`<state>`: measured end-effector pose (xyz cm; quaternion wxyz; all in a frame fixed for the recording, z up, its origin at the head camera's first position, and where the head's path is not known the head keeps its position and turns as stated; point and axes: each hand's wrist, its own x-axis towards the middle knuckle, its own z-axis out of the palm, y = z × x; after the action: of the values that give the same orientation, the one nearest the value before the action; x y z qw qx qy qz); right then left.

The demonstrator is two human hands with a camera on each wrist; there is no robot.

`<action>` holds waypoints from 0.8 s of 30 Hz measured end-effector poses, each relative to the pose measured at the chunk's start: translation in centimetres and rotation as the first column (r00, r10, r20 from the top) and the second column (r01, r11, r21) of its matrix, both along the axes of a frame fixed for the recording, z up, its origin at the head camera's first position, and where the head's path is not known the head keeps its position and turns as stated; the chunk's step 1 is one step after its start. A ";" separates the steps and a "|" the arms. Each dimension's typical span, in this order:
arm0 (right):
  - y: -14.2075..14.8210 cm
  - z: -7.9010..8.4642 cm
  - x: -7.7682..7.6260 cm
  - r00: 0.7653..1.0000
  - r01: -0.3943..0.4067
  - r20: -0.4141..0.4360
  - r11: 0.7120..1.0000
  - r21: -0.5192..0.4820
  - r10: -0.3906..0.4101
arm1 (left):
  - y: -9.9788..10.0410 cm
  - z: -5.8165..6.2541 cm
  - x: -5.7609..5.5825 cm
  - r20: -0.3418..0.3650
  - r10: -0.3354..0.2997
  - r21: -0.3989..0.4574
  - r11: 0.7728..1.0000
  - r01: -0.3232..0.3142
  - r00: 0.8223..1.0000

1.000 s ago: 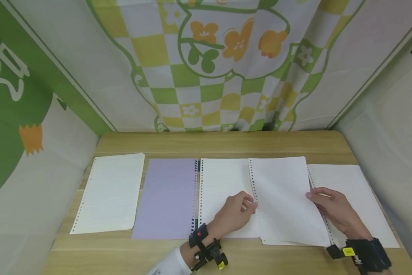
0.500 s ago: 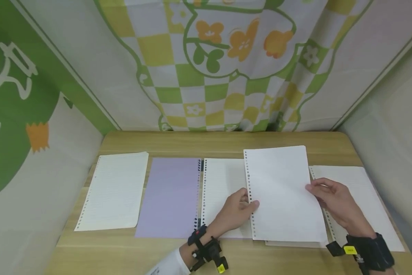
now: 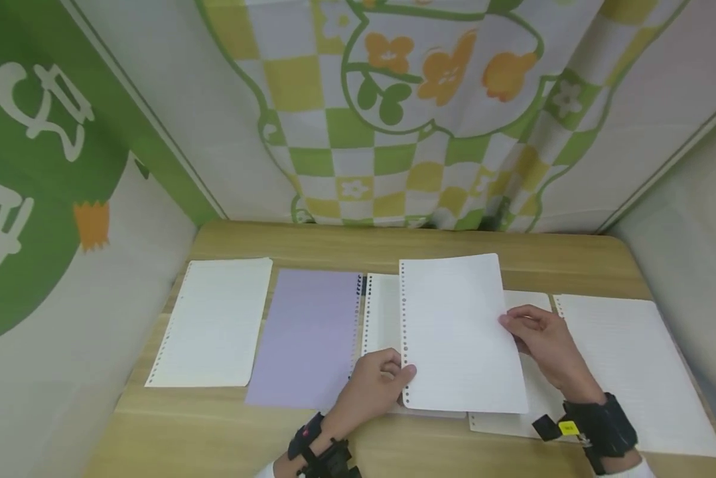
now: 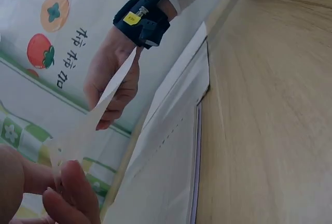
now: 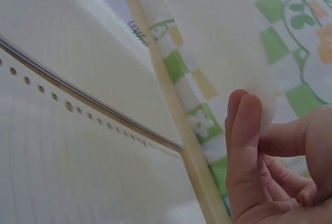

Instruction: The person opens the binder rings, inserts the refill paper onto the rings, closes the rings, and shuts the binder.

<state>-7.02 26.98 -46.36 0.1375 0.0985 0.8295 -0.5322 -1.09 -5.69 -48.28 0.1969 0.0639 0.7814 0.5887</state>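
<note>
A loose white lined sheet (image 3: pixel 459 332) with punched holes is held up off the table between both hands. My left hand (image 3: pixel 372 385) pinches its hole-punched left edge, thumb in front. At the opposite edge, my right hand (image 3: pixel 545 348) pinches the paper between thumb and fingers. In the left wrist view the sheet (image 4: pixel 106 97) appears nearly edge-on, stretched from one hand to the other. Behind it lies an open loose-leaf notebook with a purple cover (image 3: pixel 306 338) and a white page (image 3: pixel 381 312), partly hidden by the sheet. Another white sheet (image 3: pixel 543 405) lies partly covered below.
A stack of punched paper (image 3: pixel 217 325) lies at the left of the wooden table (image 3: pixel 214 431). More lined paper (image 3: pixel 638 372) lies at the right. A patterned curtain (image 3: pixel 358 159) hangs along the back, with fabric walls on both sides.
Both hands have raised the sheet off the paper beneath and carried it left, over the notebook's white page. The left fingers have closed on its punched edge. The head view has shifted slightly.
</note>
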 end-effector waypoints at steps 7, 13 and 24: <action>-4.3 -2.0 -0.7 1.000 -0.004 0.014 1.000 -0.008 0.004 | -3.4 -0.6 1.1 0.011 0.086 -0.034 0.996 -0.085 0.996; -6.4 -3.4 -0.8 0.999 0.036 0.030 0.999 0.002 -0.036 | -4.8 -1.2 0.8 -0.044 0.131 -0.092 0.987 -0.134 0.990; -7.2 -4.1 -0.5 0.998 0.050 0.045 0.999 0.021 -0.051 | -6.0 -1.1 1.1 -0.020 0.127 -0.174 0.976 -0.128 0.992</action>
<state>-7.56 19.82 -50.47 0.1416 0.1330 0.8288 -0.5248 0.05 -11.71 -49.37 0.1600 -0.0012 0.8335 0.5289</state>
